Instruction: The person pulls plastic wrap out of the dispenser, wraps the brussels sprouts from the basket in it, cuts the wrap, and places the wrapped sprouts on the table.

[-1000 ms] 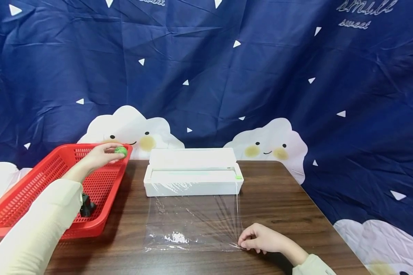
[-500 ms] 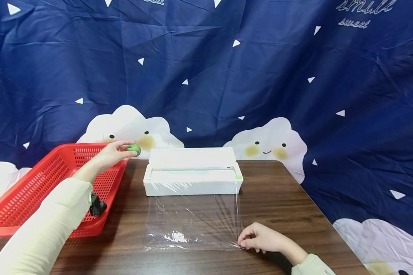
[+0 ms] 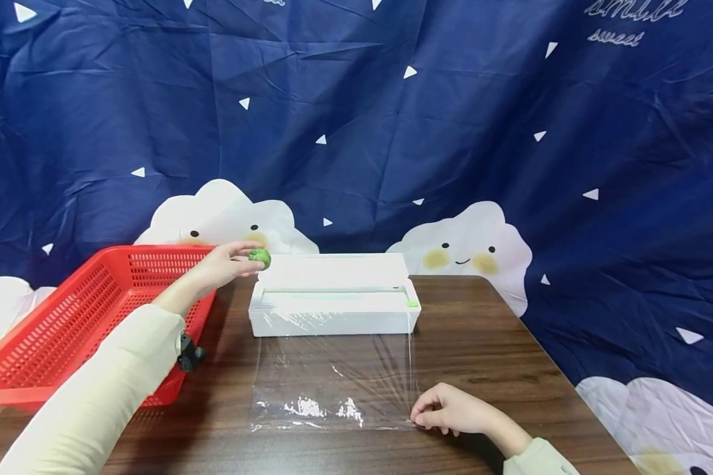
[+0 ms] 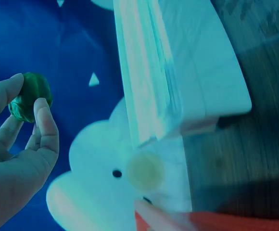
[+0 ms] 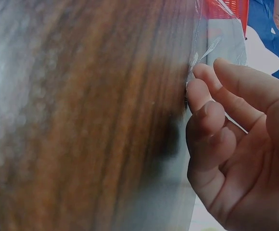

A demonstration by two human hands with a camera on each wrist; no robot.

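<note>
My left hand [image 3: 228,265] holds a green Brussels sprout [image 3: 260,258] in the air, at the left end of the white cling film box [image 3: 333,323]. In the left wrist view, thumb and fingertips grip the sprout [image 4: 32,96] from both sides. Clear cling film [image 3: 333,389] runs out of the box and lies stretched over the table toward the front. At its front right corner, my right hand [image 3: 451,412] pinches the film, with creases fanning out from the fingertips. The right wrist view has the bunched film edge [image 5: 193,65] at the fingertips.
A red plastic basket [image 3: 59,336] stands at the left, partly behind my left sleeve. The box's lid [image 3: 333,269] is raised at the back. Past the brown wooden table [image 3: 481,343] hangs a blue cloth [image 3: 356,132] with clouds.
My left hand has carried the Brussels sprout rightward from over the basket's far right corner to the left end of the box. My right hand keeps its place on the film.
</note>
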